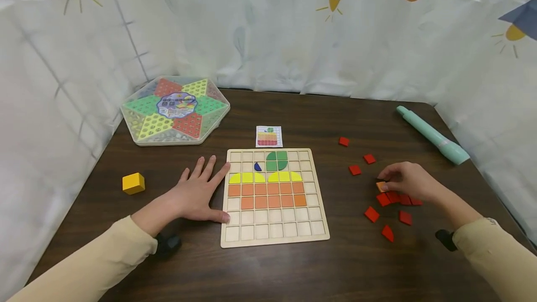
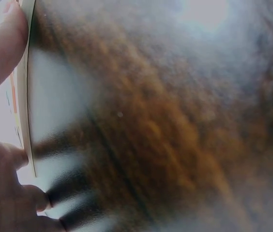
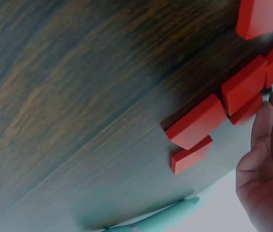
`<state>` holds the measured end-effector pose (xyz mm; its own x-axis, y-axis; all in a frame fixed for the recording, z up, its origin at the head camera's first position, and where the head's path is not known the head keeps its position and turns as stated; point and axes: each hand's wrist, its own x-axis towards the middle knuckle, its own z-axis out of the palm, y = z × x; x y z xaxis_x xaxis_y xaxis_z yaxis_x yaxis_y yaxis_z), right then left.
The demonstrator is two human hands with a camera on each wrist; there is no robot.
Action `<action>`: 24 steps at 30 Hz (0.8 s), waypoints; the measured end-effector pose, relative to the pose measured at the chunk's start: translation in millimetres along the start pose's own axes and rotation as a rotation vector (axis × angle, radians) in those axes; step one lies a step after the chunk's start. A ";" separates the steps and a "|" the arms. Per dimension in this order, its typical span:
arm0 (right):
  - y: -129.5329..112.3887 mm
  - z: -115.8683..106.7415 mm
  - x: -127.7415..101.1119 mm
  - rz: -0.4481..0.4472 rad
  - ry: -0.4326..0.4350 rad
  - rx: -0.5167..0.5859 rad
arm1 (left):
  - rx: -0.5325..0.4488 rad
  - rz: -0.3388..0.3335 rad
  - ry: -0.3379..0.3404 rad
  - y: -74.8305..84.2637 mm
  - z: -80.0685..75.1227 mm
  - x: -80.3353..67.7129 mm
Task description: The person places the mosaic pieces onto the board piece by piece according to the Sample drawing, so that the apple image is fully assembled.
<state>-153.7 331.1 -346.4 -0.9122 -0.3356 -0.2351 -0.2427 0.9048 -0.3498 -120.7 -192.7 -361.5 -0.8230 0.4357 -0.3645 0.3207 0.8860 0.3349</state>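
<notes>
The wooden grid board point(image 1: 274, 229) lies on the table, bearing green pieces point(image 1: 277, 161), a dark blue piece point(image 1: 258, 167), yellow pieces point(image 1: 247, 177) and two rows of orange squares point(image 1: 260, 196). Spread flat at its left side, my left hand point(image 1: 194, 195) touches the board's edge with thumb and index finger; the left wrist view shows the thumb point(image 2: 3, 48) against that edge. To the right, my right hand point(image 1: 409, 181) pinches an orange square tile point(image 1: 381, 187) just above a cluster of red tiles point(image 1: 383, 199). In the right wrist view, red tiles point(image 3: 197, 123) lie beside the fingers.
A small picture card point(image 1: 269, 136) lies behind the board. Loose red tiles point(image 1: 371, 214) are scattered on the right. A yellow block point(image 1: 133, 183) sits at the left, a hexagonal game box point(image 1: 176, 111) at the back left. The mint-green tube-shaped object point(image 1: 436, 136) lies back right.
</notes>
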 end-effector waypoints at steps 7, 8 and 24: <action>-5.0 0.4 9.2 -0.008 0.018 -0.010 | -0.008 -0.002 0.005 -2.0 3.4 -0.8; -5.7 -0.4 9.5 -0.002 0.011 -0.012 | -0.008 -0.002 0.006 -1.9 3.5 -0.9; -29.6 3.4 12.5 -0.012 0.066 0.068 | -0.003 -0.011 -0.009 -1.6 1.4 1.2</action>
<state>-156.8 299.2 -342.1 -0.9297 -0.3261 -0.1711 -0.2328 0.8804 -0.4131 -121.5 -193.3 -363.7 -0.8222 0.4277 -0.3755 0.3106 0.8901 0.3337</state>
